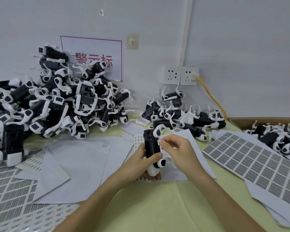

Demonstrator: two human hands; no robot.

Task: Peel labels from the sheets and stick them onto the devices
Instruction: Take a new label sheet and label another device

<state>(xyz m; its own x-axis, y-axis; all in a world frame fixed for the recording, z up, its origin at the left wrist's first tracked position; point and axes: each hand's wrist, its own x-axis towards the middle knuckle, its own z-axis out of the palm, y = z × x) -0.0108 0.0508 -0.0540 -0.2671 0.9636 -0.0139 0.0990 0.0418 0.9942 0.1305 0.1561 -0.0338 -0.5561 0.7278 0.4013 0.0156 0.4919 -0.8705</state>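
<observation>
The left hand (141, 160) grips a black-and-white device (150, 143) just above the table (157, 206), fingers curled round its lower body and thumb across the front. The device stands roughly upright, with a white arm curling off its top and a round white-and-black part below the fingers. The right hand (177, 148) pinches a small white label (159, 142) between thumb and forefinger, holding it against the device's right edge; the other fingers are loosely curled.

Under the hands lie blank white backing sheets (79, 164) and a small label sheet (138, 139) that peeks out just left of the device. A large sheet of grey labels (251, 163) lies to the right, and more printed sheets (12, 190) cover the near left corner.

A tall pile of devices (57, 101) is heaped against the wall on the left. A smaller pile (182, 114) sits behind the hands. At the right edge a cardboard box (258, 120) holds more of them. On the wall are a sign with red characters (92, 59) and two sockets (181, 75), one with a yellow cable (213, 96) plugged in
</observation>
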